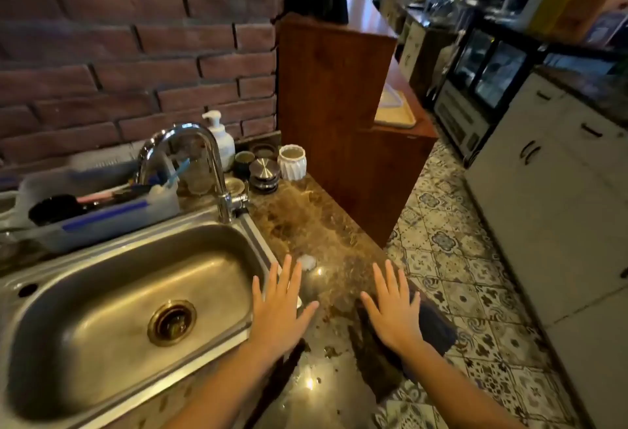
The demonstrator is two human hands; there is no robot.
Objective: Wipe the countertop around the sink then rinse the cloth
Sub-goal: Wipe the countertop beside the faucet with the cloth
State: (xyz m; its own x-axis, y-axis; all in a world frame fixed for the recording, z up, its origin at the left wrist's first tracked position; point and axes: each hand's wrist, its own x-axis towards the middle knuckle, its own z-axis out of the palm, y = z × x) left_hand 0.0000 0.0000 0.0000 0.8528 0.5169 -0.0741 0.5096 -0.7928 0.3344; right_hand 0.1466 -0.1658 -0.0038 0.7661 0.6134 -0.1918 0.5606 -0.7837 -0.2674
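Countertop (pixel 306 214), cloth (pixel 438 328) mostly under right hand (pixel 396 314)

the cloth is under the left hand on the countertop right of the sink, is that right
No. The head view shows the dark cloth under the right hand, not the left hand. It does lie on the countertop right of the sink.

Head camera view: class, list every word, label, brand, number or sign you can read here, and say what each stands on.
No text can be read in this view.
Soap bottle: no label can be made out.
Yellow boxes on the far shelf: any print is too blurred to read.
White cup: plain, no lettering shows.
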